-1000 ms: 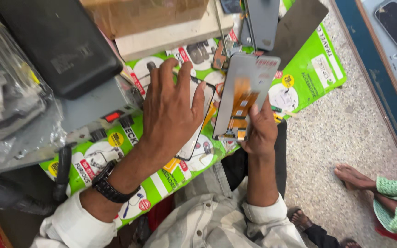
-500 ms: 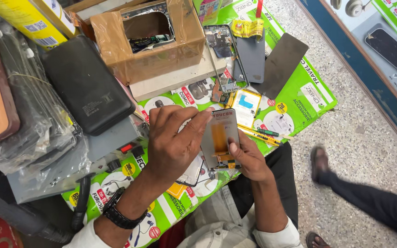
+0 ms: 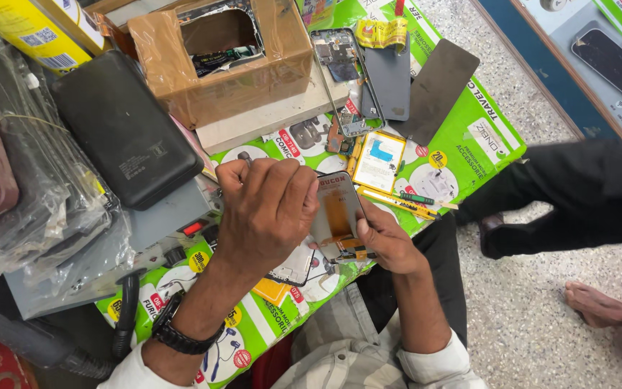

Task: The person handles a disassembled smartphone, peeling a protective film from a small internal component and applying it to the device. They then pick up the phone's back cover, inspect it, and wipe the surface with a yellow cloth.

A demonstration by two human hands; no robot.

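My left hand (image 3: 268,209) and my right hand (image 3: 386,241) both hold a thin phone display panel (image 3: 336,212), its back with an orange flex strip facing up. The left fingers curl over its left edge, and the right thumb and fingers pinch its lower right corner. It hovers just above the green printed mat (image 3: 469,137) that covers the bench. An opened phone frame (image 3: 343,72) and a yellow-edged battery (image 3: 379,158) lie beyond the panel. A yellow-handled tool (image 3: 397,202) rests beside my right hand.
A brown taped box with a cut-out (image 3: 217,61), a black case (image 3: 124,130) and plastic-wrapped parts (image 3: 44,202) stand at the left. A grey back cover (image 3: 390,83) and dark sheet (image 3: 440,90) lie far right. Another person's dark-trousered leg (image 3: 556,194) and a bare foot (image 3: 602,306) are on the floor.
The panel has come down from upright in my right hand to nearly flat over the mat, with my left hand closed on it. The camera tilted forward. A person walked in at right.
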